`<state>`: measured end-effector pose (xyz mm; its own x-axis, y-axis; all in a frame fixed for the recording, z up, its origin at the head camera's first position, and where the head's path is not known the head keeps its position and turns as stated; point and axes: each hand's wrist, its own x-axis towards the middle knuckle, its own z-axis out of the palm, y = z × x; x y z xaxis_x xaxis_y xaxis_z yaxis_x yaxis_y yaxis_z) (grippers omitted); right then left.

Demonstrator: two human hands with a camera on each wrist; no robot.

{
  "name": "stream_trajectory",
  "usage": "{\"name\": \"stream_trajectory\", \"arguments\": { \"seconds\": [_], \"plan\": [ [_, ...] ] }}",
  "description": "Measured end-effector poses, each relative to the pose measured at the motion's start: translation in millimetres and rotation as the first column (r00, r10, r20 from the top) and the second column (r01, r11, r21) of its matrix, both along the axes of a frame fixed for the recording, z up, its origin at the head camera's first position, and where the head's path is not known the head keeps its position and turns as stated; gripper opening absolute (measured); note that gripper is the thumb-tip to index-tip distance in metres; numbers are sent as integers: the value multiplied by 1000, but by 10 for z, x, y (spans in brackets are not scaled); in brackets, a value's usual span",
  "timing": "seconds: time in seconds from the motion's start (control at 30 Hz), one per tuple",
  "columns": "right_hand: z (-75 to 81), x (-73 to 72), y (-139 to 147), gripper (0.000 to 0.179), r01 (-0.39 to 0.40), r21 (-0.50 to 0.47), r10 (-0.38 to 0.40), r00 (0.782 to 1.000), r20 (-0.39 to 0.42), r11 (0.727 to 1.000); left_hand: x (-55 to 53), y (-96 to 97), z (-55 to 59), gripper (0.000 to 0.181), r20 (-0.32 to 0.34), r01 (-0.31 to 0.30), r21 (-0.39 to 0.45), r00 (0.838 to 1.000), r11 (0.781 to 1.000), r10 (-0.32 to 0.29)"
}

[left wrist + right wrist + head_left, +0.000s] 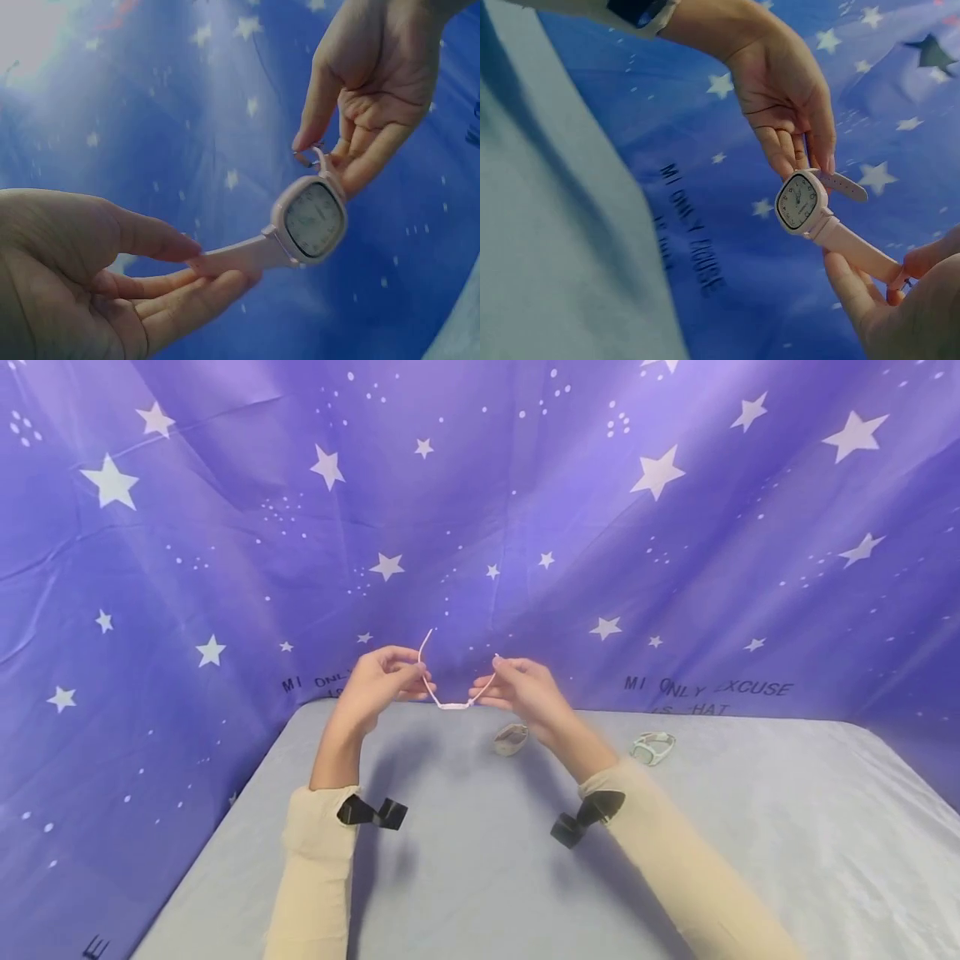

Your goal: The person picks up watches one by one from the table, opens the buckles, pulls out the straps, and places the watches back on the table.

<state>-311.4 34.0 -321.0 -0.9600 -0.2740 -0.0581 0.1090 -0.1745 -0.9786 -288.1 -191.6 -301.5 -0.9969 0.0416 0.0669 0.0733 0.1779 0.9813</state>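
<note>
While pinching the holed strap [845, 186] of a pink watch [309, 217] in the left hand [375, 687], pinches the buckle-side strap [859, 250] in the right hand [531, 695]. Holds the watch up between both hands, with its case lowest, clear of the worktop [465, 877]. Shows numerals on the dial, with finer print illegible. Wears cream sleeves [318, 860]. On pale blue-grey cloth, has a pale looped strap [510, 749] near the right hand and a mint-green watch [643, 754] farther right. Faces a purple-blue curtain [480, 510] with white stars, printed "MI ONLY EXCUSE" at right, with the next line partly lost in folds.
</note>
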Motion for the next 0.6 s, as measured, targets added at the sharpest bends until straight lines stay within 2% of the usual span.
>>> {"name": "stream_trajectory", "arguments": {
  "seconds": [0.1,0.23,0.4,0.6],
  "plan": [
    [-107,-73,-104,32,8,22,-10,998,64,1000,-100,-68,-105,37,84,0,-16,996,1000,1],
    [-242,-141,-225,43,19,26,-23,991,131,999,-207,-168,-273,34,179,21,-38,984,999,-14],
    [-415,-204,-305,46,15,27,-20,978,209,1000,-322,-287,-480,40,262,59,-21,964,998,-52],
    [-624,-276,-414,44,9,40,-19,963,267,999,-407,-387,-679,43,341,66,19,938,998,-69]
  ]
}}
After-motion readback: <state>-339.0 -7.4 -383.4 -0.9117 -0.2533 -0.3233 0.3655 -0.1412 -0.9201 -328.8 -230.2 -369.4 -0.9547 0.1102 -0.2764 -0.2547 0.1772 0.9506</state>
